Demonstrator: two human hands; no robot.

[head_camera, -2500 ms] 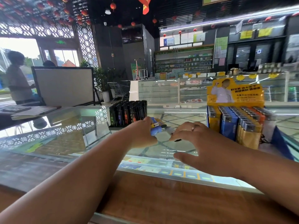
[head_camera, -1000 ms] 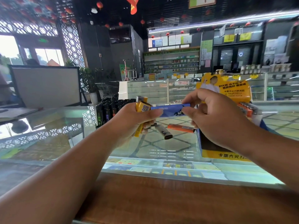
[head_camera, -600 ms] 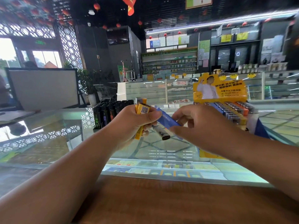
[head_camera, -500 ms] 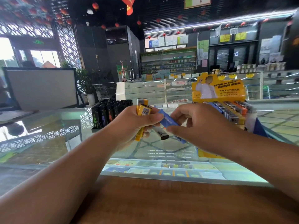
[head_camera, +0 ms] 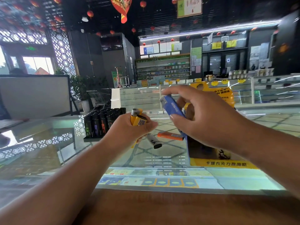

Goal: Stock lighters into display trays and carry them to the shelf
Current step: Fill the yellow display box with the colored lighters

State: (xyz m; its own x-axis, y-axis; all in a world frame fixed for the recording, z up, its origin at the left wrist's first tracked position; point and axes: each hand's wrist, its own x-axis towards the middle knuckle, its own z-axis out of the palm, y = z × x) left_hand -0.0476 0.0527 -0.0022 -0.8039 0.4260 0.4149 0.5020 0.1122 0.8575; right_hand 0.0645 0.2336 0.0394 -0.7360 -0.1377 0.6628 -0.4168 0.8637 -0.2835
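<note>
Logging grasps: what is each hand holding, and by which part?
Left hand grips yellow lighters round their bodies, heads up; right hand pinches blue lighter by its lower body.

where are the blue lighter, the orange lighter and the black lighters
blue lighter [head_camera: 171, 106], head view, middle of its blue body
orange lighter [head_camera: 170, 136], head view, middle of its long side
black lighters [head_camera: 99, 125], head view, body of one in the front row

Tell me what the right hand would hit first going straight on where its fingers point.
Probably the yellow lighters gripped in the left hand; the right hand, holding a blue lighter, points leftward at them, depth unclear.
</note>
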